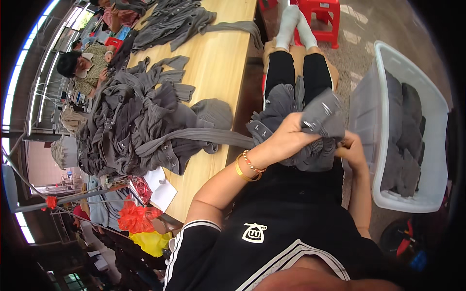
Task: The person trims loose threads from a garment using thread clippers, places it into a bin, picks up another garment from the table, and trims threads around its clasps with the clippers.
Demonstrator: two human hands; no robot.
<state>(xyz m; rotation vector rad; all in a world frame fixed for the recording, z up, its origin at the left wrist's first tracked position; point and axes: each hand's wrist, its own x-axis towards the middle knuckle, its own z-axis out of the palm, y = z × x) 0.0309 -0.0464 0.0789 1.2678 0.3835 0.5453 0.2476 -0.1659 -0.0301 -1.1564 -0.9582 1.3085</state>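
A dark grey knit garment [306, 153] with small shiny buttons or snaps lies bunched over my lap. My left hand [289, 133], with bracelets at its wrist, is closed on it and holds a folded part up; pale streaks on that raised part are smeared by motion. Close by on the right, my right hand [352, 150] has its fingers bent at the garment's edge and pinches the cloth. Its fingertips are partly hidden by the fabric. One long grey strip of cloth [208, 136] stretches from the table pile toward my lap.
To the left, a wooden table [204, 72] bears a large heap of grey garments [131, 121] and another pile [170, 22] farther off. At right stands a white plastic bin [383, 121] holding folded grey garments. A red stool [325, 19] is ahead; a co-worker [90, 70] sits across the table.
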